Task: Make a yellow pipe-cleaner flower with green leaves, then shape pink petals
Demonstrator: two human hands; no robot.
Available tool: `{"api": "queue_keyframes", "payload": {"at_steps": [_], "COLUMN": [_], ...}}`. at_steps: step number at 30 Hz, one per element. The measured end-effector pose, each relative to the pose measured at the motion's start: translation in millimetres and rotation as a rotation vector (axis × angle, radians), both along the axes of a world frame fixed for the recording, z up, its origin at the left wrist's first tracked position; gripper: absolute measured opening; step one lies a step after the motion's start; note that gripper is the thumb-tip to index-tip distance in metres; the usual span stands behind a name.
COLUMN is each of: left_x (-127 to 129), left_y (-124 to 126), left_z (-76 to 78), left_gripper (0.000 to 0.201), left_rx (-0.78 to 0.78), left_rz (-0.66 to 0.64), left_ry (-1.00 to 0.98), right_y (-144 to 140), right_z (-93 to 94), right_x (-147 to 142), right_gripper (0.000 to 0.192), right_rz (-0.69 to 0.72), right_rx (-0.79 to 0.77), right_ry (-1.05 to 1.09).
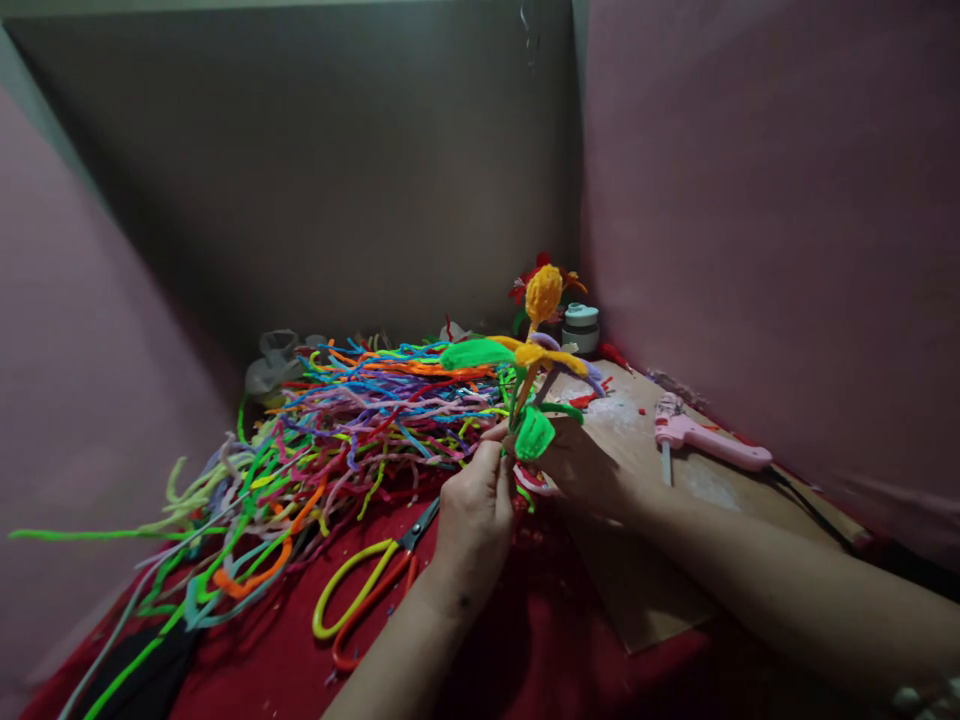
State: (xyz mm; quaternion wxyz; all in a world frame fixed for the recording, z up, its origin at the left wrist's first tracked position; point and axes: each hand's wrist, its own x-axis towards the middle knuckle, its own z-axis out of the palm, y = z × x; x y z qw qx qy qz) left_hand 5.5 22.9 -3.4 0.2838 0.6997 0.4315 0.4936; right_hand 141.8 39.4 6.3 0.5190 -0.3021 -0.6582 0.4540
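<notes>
A pipe-cleaner flower stands upright between my hands, with a fuzzy orange-yellow head, a yellow-and-purple bow-like piece and green leaves on its stem. My left hand is closed, thumb and fingers pinching the lower stem. Close against it on the right, my right hand is closed around the same stem area; the leaves and shadow partly hide its fingertips. Below the hands, a short green end of the stem sticks out. Scissors with yellow and orange handles lie beside my left wrist.
A large heap of coloured pipe cleaners spreads across the left on a red cloth. At right, a pink glue gun rests on a brown board. A lidded jar and red flowers stand near the back wall.
</notes>
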Motion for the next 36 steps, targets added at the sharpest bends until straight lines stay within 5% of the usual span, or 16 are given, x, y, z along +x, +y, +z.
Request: {"api": "queue_keyframes", "payload": {"at_steps": [7, 13, 21, 28, 32, 36], "left_x": [1, 2, 3, 0, -4, -4], "left_y": [0, -2, -6, -8, -3, 0], "left_z": [8.6, 15.8, 15.9, 15.5, 19.3, 21.8], "left_gripper": [0.016, 0.031, 0.022, 0.017, 0.026, 0.024], "left_rx": [-0.114, -0.274, -0.701, -0.789, -0.658, -0.253], "left_rz": [-0.024, -0.176, -0.608, -0.877, -0.711, -0.326], "left_ry": [-0.092, -0.241, -0.773, -0.873, -0.562, -0.043], "right_y": [-3, -5, -1, -4, -2, 2], "right_z": [4.9, 5.2, -1.4, 2.1, -2.6, -8.0], "right_x": [-2, -3, 3, -1, -1, -1], "right_gripper": [0.025, 0.026, 0.022, 0.021, 0.021, 0.022], "right_rz": [0.023, -0.017, -0.005, 0.242, 0.195, 0.137], "right_rx": [-0.017, -0.033, -0.022, -0.174, -0.22, -0.255], "right_ry": [0.032, 0.076, 0.096, 0.276, 0.288, 0.291]}}
